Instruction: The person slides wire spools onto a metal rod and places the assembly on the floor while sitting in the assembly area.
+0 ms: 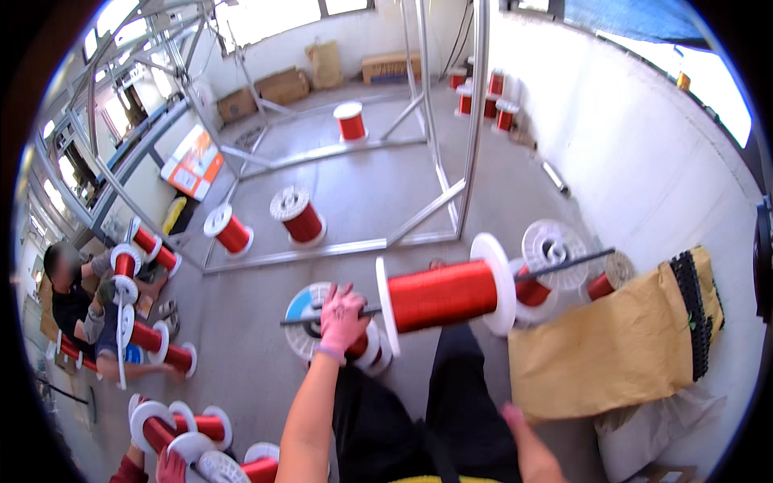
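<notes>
A large spool of red wire with white flanges lies sideways in front of my legs, a black rod running through its core. My left hand, in a pink glove, is closed round the rod's left end, just beyond the flange. Below that hand stands a white-flanged spool with a blue label. Toward the rod's right end are more spools, one with a pale flange. My right hand hangs low beside my right leg, apart from the rod; it is blurred and its fingers are unclear.
A brown paper sack lies at the right by the wall. Ahead stands a metal frame with upright red spools inside it. On the left a person sits among spools; another person's gloved hand shows at lower left.
</notes>
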